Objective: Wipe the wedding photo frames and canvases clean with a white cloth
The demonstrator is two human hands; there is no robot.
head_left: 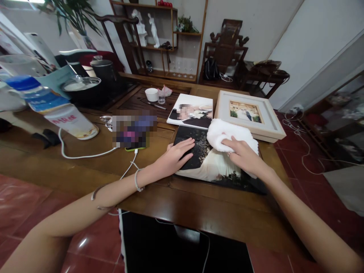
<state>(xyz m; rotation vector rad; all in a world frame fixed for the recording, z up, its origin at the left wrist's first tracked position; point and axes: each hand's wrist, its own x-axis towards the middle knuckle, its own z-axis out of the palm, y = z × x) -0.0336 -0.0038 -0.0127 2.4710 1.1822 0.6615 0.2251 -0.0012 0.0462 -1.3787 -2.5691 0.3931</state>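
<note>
A dark photo panel [196,163] with a pale gown pictured on it lies flat on the wooden table [182,203]. My left hand [180,153] rests flat on its left edge, fingers stretched out. In my right hand [241,151] is a bunched white cloth [234,131], pressed against the upper right part of the panel and covering that part. Just behind the panel lies a smaller white-edged photo panel [199,108]. A pale framed photo [246,113] lies behind the cloth, to the right.
Left on the table stand a blue-capped bottle [65,113], a lidded pan [81,89] and a dark pot [104,74]. A phone with a white cable [136,151] lies nearer. A white bowl [151,94] sits on the slatted tea tray [136,98]. A black flat surface [176,246] is below the table edge.
</note>
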